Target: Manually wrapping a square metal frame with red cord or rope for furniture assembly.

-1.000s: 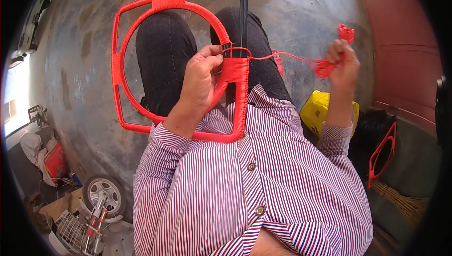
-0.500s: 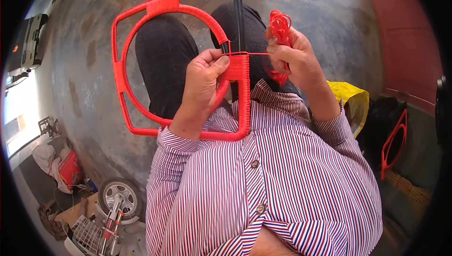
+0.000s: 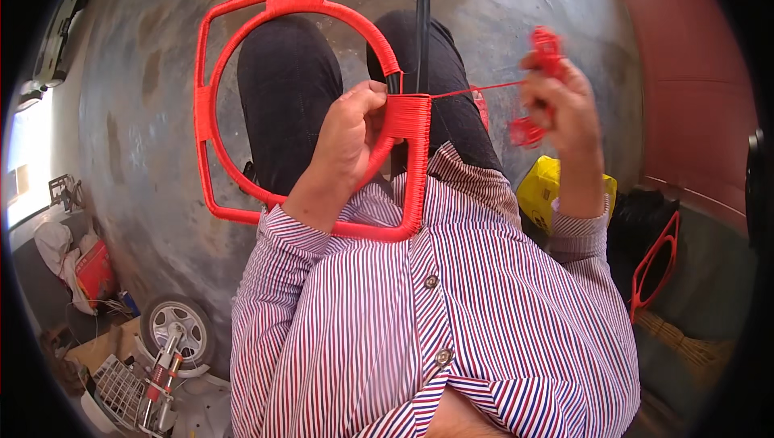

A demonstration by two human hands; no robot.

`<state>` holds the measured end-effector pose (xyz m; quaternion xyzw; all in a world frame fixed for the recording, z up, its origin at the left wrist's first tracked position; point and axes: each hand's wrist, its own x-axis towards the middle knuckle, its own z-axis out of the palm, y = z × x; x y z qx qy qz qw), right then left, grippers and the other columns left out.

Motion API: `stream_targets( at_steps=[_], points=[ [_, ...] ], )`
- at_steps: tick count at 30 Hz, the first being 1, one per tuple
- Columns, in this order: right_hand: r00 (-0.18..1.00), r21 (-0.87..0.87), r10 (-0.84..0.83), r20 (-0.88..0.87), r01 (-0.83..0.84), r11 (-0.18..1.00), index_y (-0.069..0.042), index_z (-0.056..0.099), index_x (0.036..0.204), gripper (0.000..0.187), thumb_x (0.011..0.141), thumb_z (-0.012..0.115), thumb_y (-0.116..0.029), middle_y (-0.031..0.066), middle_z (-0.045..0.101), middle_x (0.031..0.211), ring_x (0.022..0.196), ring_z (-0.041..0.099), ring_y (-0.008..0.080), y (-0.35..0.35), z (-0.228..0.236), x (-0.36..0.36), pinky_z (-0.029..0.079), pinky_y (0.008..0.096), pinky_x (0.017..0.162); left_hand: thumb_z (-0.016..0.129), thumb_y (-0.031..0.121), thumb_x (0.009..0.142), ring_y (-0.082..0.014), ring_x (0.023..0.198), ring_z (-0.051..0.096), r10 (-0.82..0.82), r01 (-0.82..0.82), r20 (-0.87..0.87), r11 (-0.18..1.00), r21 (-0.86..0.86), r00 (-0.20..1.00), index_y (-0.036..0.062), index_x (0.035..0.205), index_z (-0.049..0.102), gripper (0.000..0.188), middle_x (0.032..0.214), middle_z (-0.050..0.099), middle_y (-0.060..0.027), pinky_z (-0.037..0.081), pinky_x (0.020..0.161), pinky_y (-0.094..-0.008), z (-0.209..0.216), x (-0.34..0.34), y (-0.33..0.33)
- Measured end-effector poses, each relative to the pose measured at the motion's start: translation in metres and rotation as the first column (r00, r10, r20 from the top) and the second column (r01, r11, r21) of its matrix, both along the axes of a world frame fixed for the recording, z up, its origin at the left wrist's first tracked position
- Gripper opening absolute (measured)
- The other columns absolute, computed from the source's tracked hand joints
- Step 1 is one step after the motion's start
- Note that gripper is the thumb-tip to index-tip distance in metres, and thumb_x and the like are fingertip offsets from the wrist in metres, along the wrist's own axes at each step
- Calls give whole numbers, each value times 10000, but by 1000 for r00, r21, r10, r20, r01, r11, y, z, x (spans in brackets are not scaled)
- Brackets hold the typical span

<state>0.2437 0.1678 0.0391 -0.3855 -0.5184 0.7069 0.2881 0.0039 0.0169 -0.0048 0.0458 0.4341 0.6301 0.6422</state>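
Lap: dark trousers (image 3: 286,91) under a striped shirt (image 3: 363,333).
Frame (image 3: 201,112): across the lap, near edge against the shirt; a ring inside a rounded square, mostly wound in red — bare black at the far right corner.
Left hand (image 3: 348,133): grip closed, pinching the frame beside the wound joint on its right side.
Right hand (image 3: 564,107): out to the right above the floor, slightly blurred, grip closed around a bundle of red cord (image 3: 528,132); one strand stretched straight back to the winding.
Floor (image 3: 161,156): grey, worn, stained with brown patches.
Change: right hand close beside the frame half a second ago, now well apart — strand much longer; loose loop of a second ago gone.
Yellow bag (image 3: 540,196): on the floor to the right, contents hidden.
Black bag (image 3: 629,224): just beyond the yellow one, contents impossible to tell; second red frame (image 3: 661,253) beside it.
Left side: spoked wheel (image 3: 177,332), red package (image 3: 97,273), bright opening (image 3: 28,156).
Right side: dull red panel (image 3: 693,75) above a dark green wall band.
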Motion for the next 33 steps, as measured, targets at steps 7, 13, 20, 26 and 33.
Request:
stream_targets(
  at_steps=[7, 13, 20, 26, 33],
  points=[
    [726, -164, -411, -552, 389, 906, -13, 592, 1084, 244, 1007, 487, -219, -20, 426, 702, 497, 326, 65, 106, -14, 188, 256, 226, 454, 461, 100, 915, -169, 794, 620, -17, 14, 97, 999, 37, 995, 3, 1006, 571, 173, 896, 643, -82, 506, 708, -332, -4, -2, 5],
    [671, -150, -640, -375, 637, 756, 3, 546, 1218, 360, 978, 441, -245, 16, 462, 779, 632, 422, 150, 61, -10, 139, 365, 273, 541, 469, -7, 913, -180, 845, 665, 11, -15, 93, 999, 33, 996, -8, 983, 577, 129, 960, 658, -104, 562, 803, -349, -17, -4, 6],
    [805, 622, 435, 403, -590, 515, 11, 615, 1137, 348, 792, 629, -37, 128, 656, 832, 694, 631, 290, -35, -45, -25, 490, 380, 640, 506, 27, 956, -173, 898, 665, -13, 7, 200, 1000, 31, 980, -30, 1082, 556, 147, 998, 658, -107, 558, 832, -334, -5, -2, 4],
    [733, 394, 291, 614, -605, 692, -17, 560, 1227, 483, 762, 686, -34, 152, 653, 874, 854, 664, 242, -33, -24, -76, 510, 346, 766, 510, 72, 976, -179, 957, 654, -156, 150, 269, 988, 43, 951, 0, 1129, 559, 177, 1035, 662, -109, 541, 859, -335, -7, -6, -1],
    [988, 347, 66, 140, -111, 931, -32, 633, 1094, 289, 816, 709, -56, 78, 671, 971, 803, 655, 157, -18, -40, -74, 526, 309, 725, 503, 175, 992, -147, 743, 579, 183, -184, 32, 982, 42, 983, 51, 1002, 562, 138, 869, 613, -55, 482, 668, -289, -10, -4, -1]
  ],
)
